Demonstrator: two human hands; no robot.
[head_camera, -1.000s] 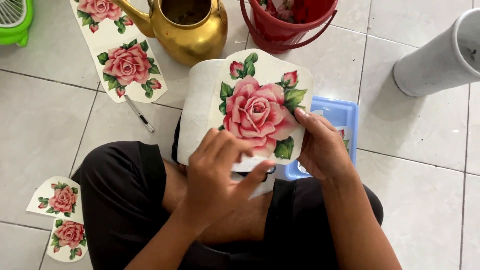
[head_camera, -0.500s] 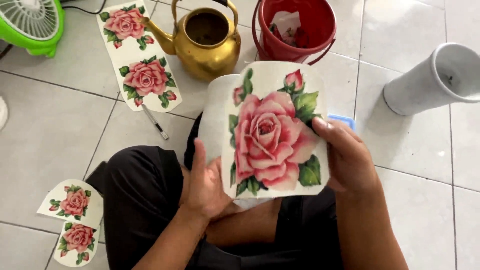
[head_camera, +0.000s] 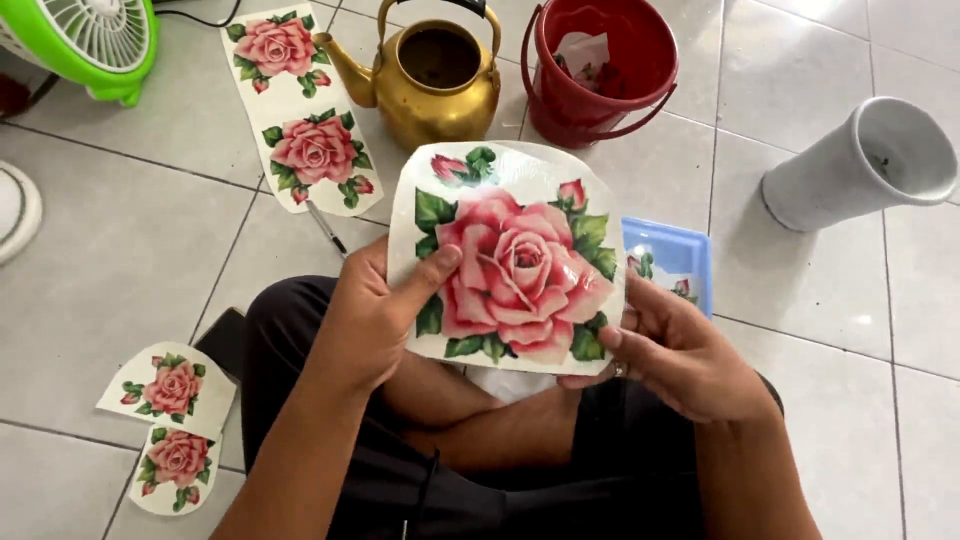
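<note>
I sit cross-legged on a tiled floor and hold a white vessel wrapped in a large pink rose decal (head_camera: 515, 265) over my lap. My left hand (head_camera: 375, 310) grips its left side, thumb pressed on the decal's green leaves. My right hand (head_camera: 680, 350) supports the lower right edge from beneath, fingertips at the decal's corner. The vessel's body is mostly hidden behind the decal.
A brass kettle (head_camera: 432, 85) and a red bucket (head_camera: 597, 70) stand ahead. A rose decal sheet (head_camera: 300, 115) lies left of the kettle, cut rose pieces (head_camera: 170, 420) at lower left. A blue tray (head_camera: 672, 258), a white pot (head_camera: 860, 165) on its side, a green fan (head_camera: 85, 40) and a pen (head_camera: 325, 228) are nearby.
The vessel has turned and tipped so the rose faces me flat. My left hand moved from below it up to its left side, thumb onto the decal; my right hand dropped under the lower right edge.
</note>
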